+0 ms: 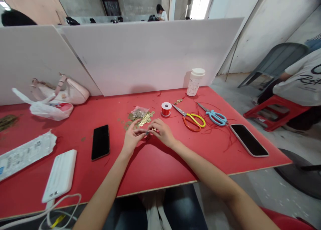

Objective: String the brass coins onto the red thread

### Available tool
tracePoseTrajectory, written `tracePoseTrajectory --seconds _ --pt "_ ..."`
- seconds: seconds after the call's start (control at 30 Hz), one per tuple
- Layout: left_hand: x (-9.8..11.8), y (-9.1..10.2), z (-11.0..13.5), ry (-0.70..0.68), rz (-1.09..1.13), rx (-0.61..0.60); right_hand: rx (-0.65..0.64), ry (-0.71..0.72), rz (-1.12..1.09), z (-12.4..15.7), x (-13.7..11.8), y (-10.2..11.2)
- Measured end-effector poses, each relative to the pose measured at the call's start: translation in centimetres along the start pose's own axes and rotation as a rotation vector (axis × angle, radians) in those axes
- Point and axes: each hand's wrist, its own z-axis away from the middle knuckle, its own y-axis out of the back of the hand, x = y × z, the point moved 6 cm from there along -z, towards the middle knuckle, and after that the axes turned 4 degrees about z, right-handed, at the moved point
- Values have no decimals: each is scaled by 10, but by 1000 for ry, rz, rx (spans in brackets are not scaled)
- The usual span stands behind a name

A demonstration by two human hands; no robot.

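My left hand [133,136] and my right hand [162,132] meet over the red table, fingertips pinched together around something small. Bits of red and gold show between and under the fingers, too small to name surely. Just beyond them lies a pile of brass-coloured coins with holes [144,120], with a clear plastic bag [139,111] of small silvery pieces on top. A spool of red cord [166,109] stands to the right of the pile. Farther right are scissors with yellow and orange handles [194,120] and scissors with blue handles [216,118].
Several coins on red cord [178,101] lie near a white cup [196,82]. Phones rest left [100,143] and right [249,139]. A white power bank [60,174], plastic packet [30,153] and pink handbag [75,91] occupy the left. A white partition [150,56] closes the back; a person sits right.
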Motion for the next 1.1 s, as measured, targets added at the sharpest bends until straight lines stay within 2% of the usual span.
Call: tracePoseTrajectory --seconds 0.2,0.37,0.5,0.67,0.77,0.97,1.1 --pt "-1 0 0 -19 -6 1 13 0 -35 0 -3 2" --pt "-2 4 -3 -57 -16 42 -20 -176 -195 -1 8 0" --pt "-4 9 -5 -79 -4 88 -93 -320 -346 0 20 -6" --pt "-4 11 -5 -99 25 117 -69 -391 -451 1 28 -8" --pt "-4 11 -5 -91 30 114 -46 -351 -394 1 29 -4" --pt "-3 11 -4 -105 13 128 -110 -94 -121 0 23 0" --pt "-2 10 -4 -110 11 131 -139 4 68 1 16 2"
